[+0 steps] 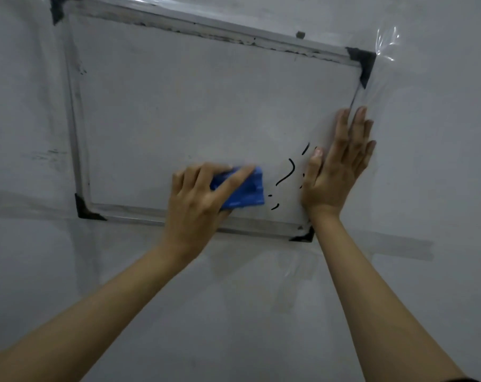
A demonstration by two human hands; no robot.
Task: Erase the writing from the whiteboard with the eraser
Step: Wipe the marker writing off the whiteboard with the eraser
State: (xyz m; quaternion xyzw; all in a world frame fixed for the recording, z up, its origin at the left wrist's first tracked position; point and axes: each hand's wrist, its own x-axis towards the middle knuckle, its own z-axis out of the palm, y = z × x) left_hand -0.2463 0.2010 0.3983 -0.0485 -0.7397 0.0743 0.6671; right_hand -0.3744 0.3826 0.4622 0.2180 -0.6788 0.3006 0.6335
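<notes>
A framed whiteboard (76,128) with black corner caps lies tilted across the upper middle of the view. My left hand (198,199) grips a blue eraser (247,191) and presses it on the board's lower part. Just right of the eraser remain a few black pen strokes (287,172), a curved line and short dashes. My right hand (341,164) lies flat, fingers spread, over the board's right edge, touching the strokes' right side and hiding part of them. The rest of the board surface is wiped white.
The board rests on a pale grey surface covered with clear plastic film (388,42), which crinkles at the upper right. A grey strip of tape (399,245) runs below the board's lower right corner.
</notes>
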